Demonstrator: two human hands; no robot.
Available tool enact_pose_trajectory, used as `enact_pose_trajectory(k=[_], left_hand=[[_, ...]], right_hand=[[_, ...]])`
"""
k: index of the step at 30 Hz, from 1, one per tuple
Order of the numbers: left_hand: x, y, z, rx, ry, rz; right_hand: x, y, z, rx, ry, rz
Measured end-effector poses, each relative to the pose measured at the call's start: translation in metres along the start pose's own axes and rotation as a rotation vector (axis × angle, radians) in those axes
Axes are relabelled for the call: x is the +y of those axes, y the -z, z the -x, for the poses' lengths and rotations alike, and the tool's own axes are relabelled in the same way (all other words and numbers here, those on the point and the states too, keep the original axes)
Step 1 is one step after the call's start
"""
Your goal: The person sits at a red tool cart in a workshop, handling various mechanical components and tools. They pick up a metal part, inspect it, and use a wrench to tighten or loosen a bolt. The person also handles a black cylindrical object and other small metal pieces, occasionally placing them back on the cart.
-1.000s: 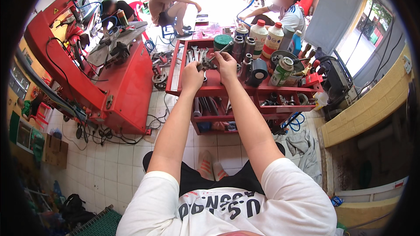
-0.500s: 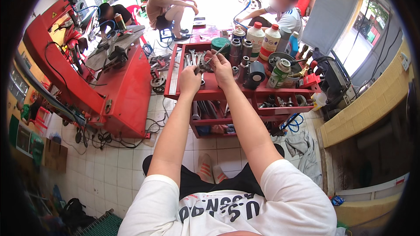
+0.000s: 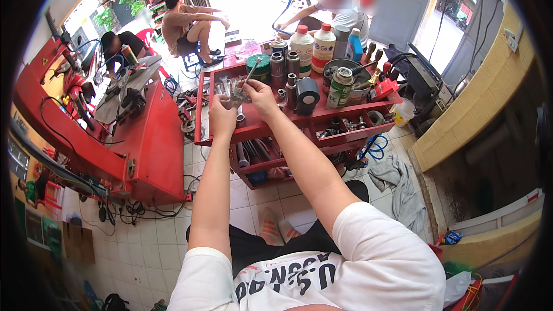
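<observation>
Above the near left part of the red tool cart (image 3: 201, 129), my two hands are close together. My left hand (image 3: 222, 118) is closed on a small grey metal part (image 3: 237, 93), whose exact kind I cannot make out. A thin metal rod (image 3: 252, 69) slants up and away from the pinched fingers of my right hand (image 3: 261, 99). Its lower end is at the metal part; whether they are joined is hidden by my fingers. Several wrenches (image 3: 226, 84) lie on the cart top beyond my left hand. A green round tin (image 3: 259, 68) stands just behind the rod.
Right on the cart are metal sockets (image 3: 292, 64), white bottles with red caps (image 3: 301, 46), a black cylinder (image 3: 307, 95) and a green-white spray can (image 3: 340, 87). An open drawer (image 3: 351, 129) juts toward me. A red machine (image 3: 152, 144) stands left; people sit beyond.
My view has turned, so the cart and the people sit farther left in the picture. The rod has swung more upright, while both hands keep their grip.
</observation>
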State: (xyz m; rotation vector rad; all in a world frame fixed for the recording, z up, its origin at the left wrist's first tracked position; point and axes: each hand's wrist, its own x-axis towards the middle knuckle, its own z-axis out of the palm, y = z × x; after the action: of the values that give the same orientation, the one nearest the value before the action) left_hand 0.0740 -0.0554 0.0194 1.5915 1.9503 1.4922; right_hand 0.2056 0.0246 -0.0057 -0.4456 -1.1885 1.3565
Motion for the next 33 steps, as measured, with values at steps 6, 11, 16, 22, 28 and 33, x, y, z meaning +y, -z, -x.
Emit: enact_pose_trajectory(k=[6, 11, 16, 22, 28, 33], left_hand=[[0.0, 0.0, 0.002, 0.007, -0.026, -0.01], [-0.005, 0.0, -0.001, -0.028, -0.059, 0.076], [-0.008, -0.002, -0.003, -0.05, -0.11, 0.11], [-0.008, 0.0, -0.001, -0.089, -0.137, 0.147], [-0.006, -0.005, -0.004, -0.15, -0.123, 0.227], [-0.007, -0.002, -0.002, -0.163, -0.087, 0.2]], right_hand=[[-0.008, -0.004, 0.004, -0.091, -0.026, -0.076], [-0.013, -0.008, 0.008, -0.123, -0.047, -0.098], [-0.01, -0.006, 0.005, -0.147, -0.015, -0.08], [-0.016, -0.013, 0.01, -0.15, -0.058, -0.086], [-0.01, -0.003, 0.003, -0.101, -0.035, -0.251], [-0.009, -0.003, 0.004, -0.02, -0.031, -0.206]])
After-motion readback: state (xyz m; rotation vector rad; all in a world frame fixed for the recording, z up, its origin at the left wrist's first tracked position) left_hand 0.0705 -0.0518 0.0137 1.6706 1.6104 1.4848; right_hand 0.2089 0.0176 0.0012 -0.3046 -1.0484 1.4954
